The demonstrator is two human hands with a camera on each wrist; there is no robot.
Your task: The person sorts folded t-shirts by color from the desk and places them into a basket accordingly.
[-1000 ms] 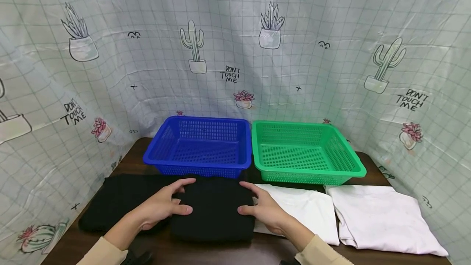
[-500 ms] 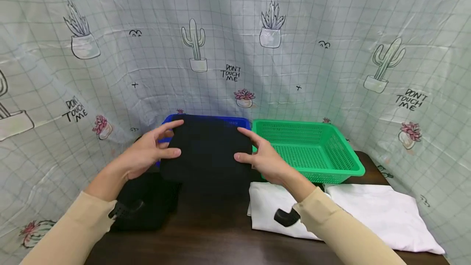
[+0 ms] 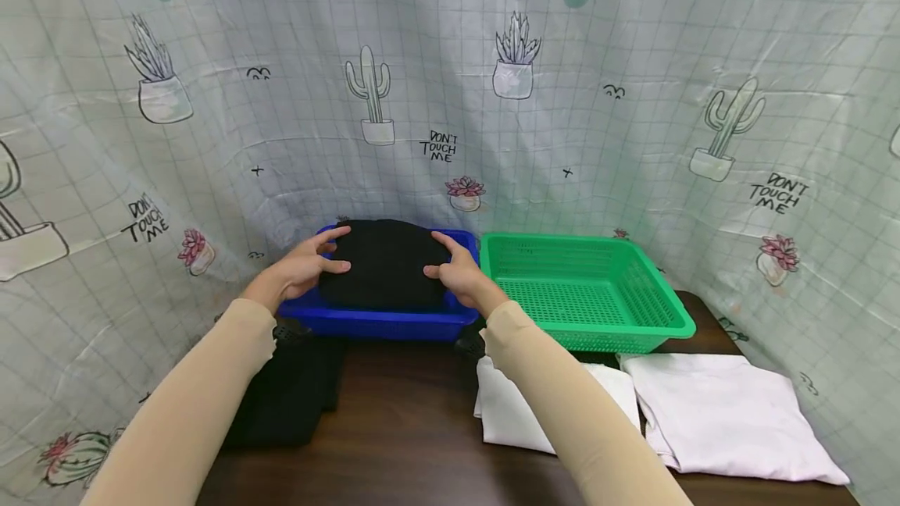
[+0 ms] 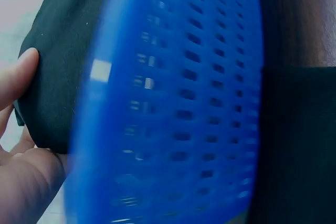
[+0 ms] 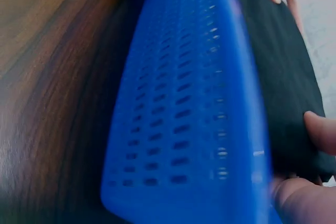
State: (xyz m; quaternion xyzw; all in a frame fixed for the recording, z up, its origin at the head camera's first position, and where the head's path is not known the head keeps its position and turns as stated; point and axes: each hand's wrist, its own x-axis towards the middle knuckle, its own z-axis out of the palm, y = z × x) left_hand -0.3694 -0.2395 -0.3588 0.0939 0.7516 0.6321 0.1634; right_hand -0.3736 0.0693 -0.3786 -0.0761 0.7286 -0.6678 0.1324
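Note:
A folded black garment lies low over the blue basket, overlapping its inside in the head view. My left hand grips the garment's left side, thumb on top and other fingers curled under the edge. Its right side is held the same way by my right hand. In the left wrist view the black cloth shows just past the basket's rim, the thumb pressing its face. From the right wrist the cloth also sits beyond the rim, with fingers of both hands at its edges. The fingers underneath are mostly hidden.
A green plastic basket stands right of the blue one. Another folded black garment lies at the left of the brown table. Two folded white garments lie at the right, one partly behind my right sleeve. A patterned curtain hangs behind.
Both hands have lifted the folded black garment off the table and carried it forward to the blue basket. It now lies lower at the basket than half a second ago.

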